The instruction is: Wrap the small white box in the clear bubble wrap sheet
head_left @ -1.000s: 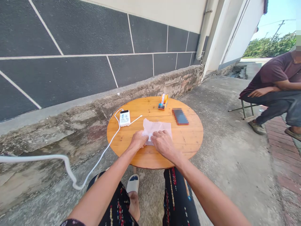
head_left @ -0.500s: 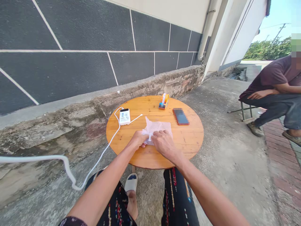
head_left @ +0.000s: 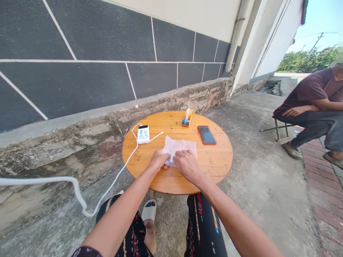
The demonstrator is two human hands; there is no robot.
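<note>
A thin, crinkled pinkish-white wrapping sheet point(head_left: 180, 144) lies on the round wooden table point(head_left: 139, 164), its far edge uneven. At the sheet's left near corner, my left hand point(head_left: 160, 159) is closed, thumb and fingers pinching it. My right hand point(head_left: 185, 162) has its fingers curled down on the near right part of the sheet, gripping it. Between the hands shows a small white block-like piece point(head_left: 172, 163), partly covered by sheet and fingers; what it is I cannot make out.
A white power bank point(head_left: 143, 135) with a white cable point(head_left: 120, 170) stands at the table's left. An orange tape dispenser point(head_left: 188, 117) is at the back, a blurred phone point(head_left: 207, 135) at the right. A seated person point(head_left: 308, 92) is off to the right, beyond the table.
The sheet's far left part, pointed before, now spreads lower and wider. Both hands stay at nearly the same place on it. The whole view has shifted slightly.
</note>
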